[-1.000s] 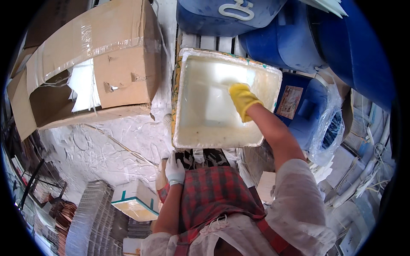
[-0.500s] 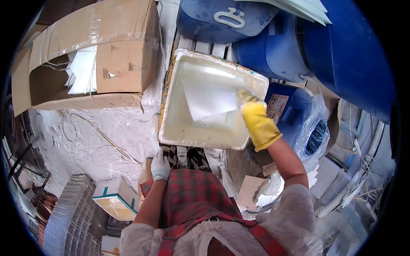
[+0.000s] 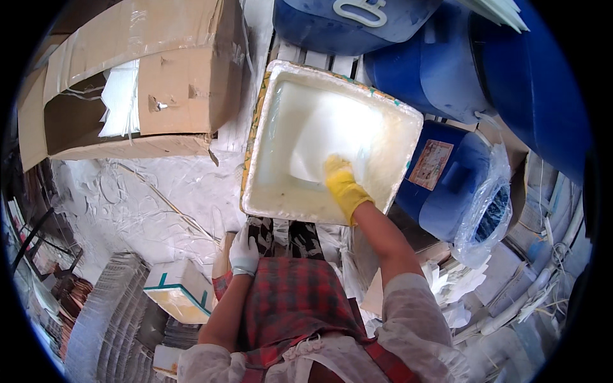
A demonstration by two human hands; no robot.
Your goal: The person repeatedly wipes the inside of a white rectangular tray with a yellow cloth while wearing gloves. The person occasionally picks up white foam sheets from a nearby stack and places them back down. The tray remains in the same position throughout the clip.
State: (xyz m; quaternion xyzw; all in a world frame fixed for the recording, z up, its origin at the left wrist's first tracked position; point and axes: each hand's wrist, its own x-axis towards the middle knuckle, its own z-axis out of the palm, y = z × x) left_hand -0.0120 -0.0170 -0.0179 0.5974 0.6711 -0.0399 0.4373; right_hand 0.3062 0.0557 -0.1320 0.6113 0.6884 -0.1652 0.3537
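Observation:
A white foam box [image 3: 252, 191] with a rough rim stands in front of me, holding cloudy pale liquid. In it lies a thin white sheet [image 3: 308, 150], partly washed out by glare. My right hand [image 3: 341, 179], in a yellow rubber glove, reaches into the box with its fingers closed at the sheet's lower right edge. The fingertips are hard to see against the bright surface. My left hand [image 3: 244, 252], in a white glove, rests on my thigh below the box, fingers stretched out and holding nothing.
At the left stands an open cardboard box [image 3: 172, 96] with white sheets [image 3: 121, 99] inside. Blue plastic drums [image 3: 408, 76] crowd the far right side. A small white foam box [image 3: 179, 287] with green tape and stacked ribbed panels [image 3: 108, 319] sit at lower left.
My right hand has moved left and nearer to me, from the sheet's right side to its lower edge. My left hand stays on my thigh. The view has shifted slightly.

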